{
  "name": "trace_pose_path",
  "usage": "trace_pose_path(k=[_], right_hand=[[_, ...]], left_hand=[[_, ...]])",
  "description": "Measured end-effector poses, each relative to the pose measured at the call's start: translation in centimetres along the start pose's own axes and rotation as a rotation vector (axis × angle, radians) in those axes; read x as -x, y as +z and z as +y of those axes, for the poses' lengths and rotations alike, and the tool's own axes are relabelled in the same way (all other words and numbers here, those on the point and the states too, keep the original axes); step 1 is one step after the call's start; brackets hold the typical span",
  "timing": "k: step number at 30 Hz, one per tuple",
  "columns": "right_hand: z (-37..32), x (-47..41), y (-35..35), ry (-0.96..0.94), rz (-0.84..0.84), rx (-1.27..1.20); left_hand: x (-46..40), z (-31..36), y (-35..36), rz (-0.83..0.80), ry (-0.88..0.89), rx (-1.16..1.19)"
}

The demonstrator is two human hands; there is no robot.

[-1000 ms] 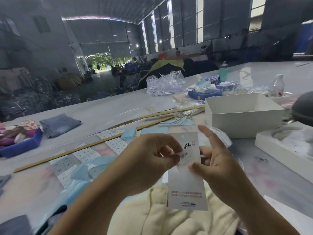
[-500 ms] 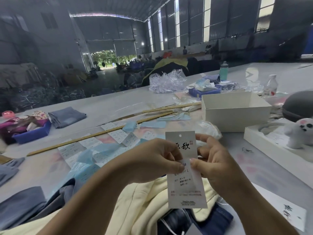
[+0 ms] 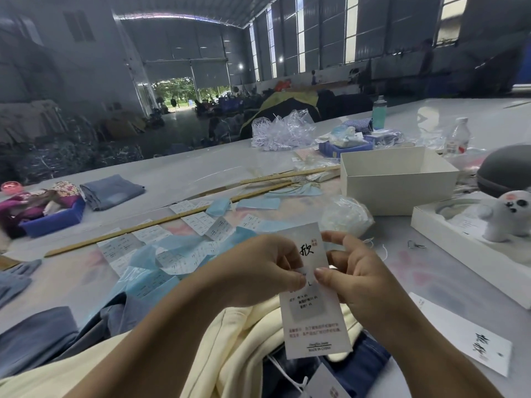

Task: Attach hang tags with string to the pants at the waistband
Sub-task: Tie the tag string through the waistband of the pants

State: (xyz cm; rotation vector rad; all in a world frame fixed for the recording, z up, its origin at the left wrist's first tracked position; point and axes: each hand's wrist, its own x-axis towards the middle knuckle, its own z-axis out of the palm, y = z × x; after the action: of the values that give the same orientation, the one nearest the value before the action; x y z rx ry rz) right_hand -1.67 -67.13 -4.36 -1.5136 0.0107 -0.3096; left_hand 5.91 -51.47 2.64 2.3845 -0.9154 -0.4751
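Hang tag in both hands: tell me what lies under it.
Below the hang tag lie cream fabric and dark blue denim. Whatever lies directly behind the card is covered.

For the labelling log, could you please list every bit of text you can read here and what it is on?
"MADE IN CHINA": foot of the hang tag that both hands pinch.
"L": same tag, mid-height.
Its large brush characters, fine print and red lines: not legible.
Paper slips on the table: too small.

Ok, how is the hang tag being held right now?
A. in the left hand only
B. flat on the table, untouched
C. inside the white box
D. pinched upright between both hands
D: the left hand and right hand both pinch the hang tag, held upright above the cream garment.
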Motion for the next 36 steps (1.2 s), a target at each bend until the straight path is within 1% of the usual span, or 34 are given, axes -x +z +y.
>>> trace_pose_path(k=[4,8,9,11,12,14,16,17,19,21,23,24,26,28,30,33,36], right_hand=[[1.0,0.2,-0.1,0.043,0.05,-0.051],[2.6,-0.3,-0.7,0.053,0.123,-0.07],[3.0,-0.6,-0.9,0.057,0.139,-0.074],[3.9,-1.1,-1.6,0.069,0.164,-0.095],[4.3,-1.4,-2.0,0.076,0.177,-0.117],[5.2,-2.0,-3.1,0.095,0.203,-0.185],[5.9,-2.8,-4.2,0.122,0.213,-0.248],[6.3,-3.3,-4.8,0.138,0.226,-0.269],[7.1,-4.4,-6.0,0.176,0.313,-0.256],[8.4,-5.6,-7.4,0.22,0.444,-0.09],[10.0,-6.8,-8.9,0.25,0.53,0.232],[10.7,-7.4,-9.5,0.255,0.539,0.408],[11.8,-8.5,-10.5,0.272,0.514,0.673],[12.6,-9.7,-11.0,0.303,0.473,0.823],[13.5,-10.9,-11.3,0.323,0.428,0.925],[14.8,-12.4,-11.2,0.313,0.337,1.016],[16.0,-13.6,-10.9,0.27,0.236,1.136]], left_hand=[[-1.1,-0.6,1.4,0.104,0.032,-0.226],[-3.0,-1.2,3.0,0.31,0.001,-0.385],[-3.6,-1.4,3.4,0.337,-0.012,-0.404],[-5.1,-1.9,3.8,0.324,-0.046,-0.375],[-5.8,-2.1,3.9,0.293,-0.072,-0.348],[-7.4,-2.4,3.8,0.2,-0.092,-0.205],[-9.2,-2.5,3.9,0.096,-0.062,-0.03],[-10.3,-2.5,4.0,0.071,-0.052,0.009],[-12.4,-2.8,4.1,0.08,-0.056,0.056],[-14.5,-3.1,4.2,0.106,-0.105,0.15],[-16.4,-3.6,4.5,0.138,-0.154,0.226],[-17.2,-3.9,4.7,0.156,-0.177,0.246],[-18.3,-4.6,5.4,0.182,-0.223,0.306],[-18.8,-5.5,6.5,0.186,-0.265,0.358],[-18.9,-6.4,7.5,0.168,-0.291,0.39],[-19.0,-7.3,8.3,0.17,-0.328,0.439],[-19.4,-7.8,8.5,0.187,-0.288,0.475]])
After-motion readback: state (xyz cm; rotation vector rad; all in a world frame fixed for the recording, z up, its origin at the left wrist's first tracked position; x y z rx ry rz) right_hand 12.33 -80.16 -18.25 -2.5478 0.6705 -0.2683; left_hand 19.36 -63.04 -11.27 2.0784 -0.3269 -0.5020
